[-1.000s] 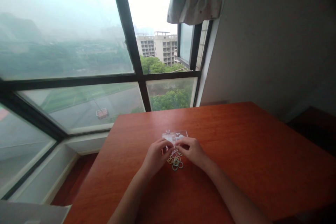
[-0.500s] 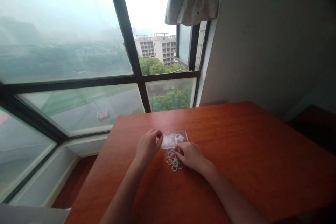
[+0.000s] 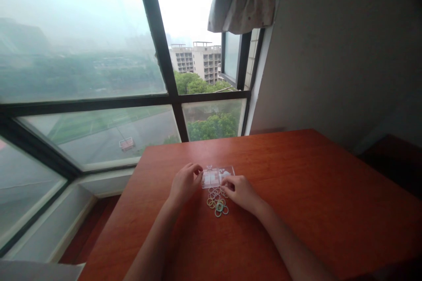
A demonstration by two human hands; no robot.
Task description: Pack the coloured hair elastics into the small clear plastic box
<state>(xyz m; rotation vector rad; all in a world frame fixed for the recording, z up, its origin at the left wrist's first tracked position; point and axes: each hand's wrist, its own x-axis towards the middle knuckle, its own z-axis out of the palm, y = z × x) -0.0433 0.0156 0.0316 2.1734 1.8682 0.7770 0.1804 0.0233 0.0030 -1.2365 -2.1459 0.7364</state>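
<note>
A clear plastic box (image 3: pixel 211 177) with an open lid lies on the table, and white marks show on its right half. At its left edge, my left hand (image 3: pixel 187 181) has its thumb and fingers closed on the rim. My right hand (image 3: pixel 240 189) is pinched at the box's front edge, over the right half. Whatever is between those fingertips is too small to make out. Just in front of the box lies a loose pile of small pastel hair ties (image 3: pixel 218 206), in pink, yellow and green. The right fingers partly cover the upper right of that pile.
The reddish-brown wooden table (image 3: pixel 316 193) spreads wide to the right. Behind it stands a dark-framed window (image 3: pixel 211 95) with a grey curtain (image 3: pixel 242 4) at its upper right. A plain wall (image 3: pixel 323 61) rises on the right.
My right hand has moved slightly up, from the hair ties to the box's front edge, uncovering more ties. My left hand stays at the box's left edge.
</note>
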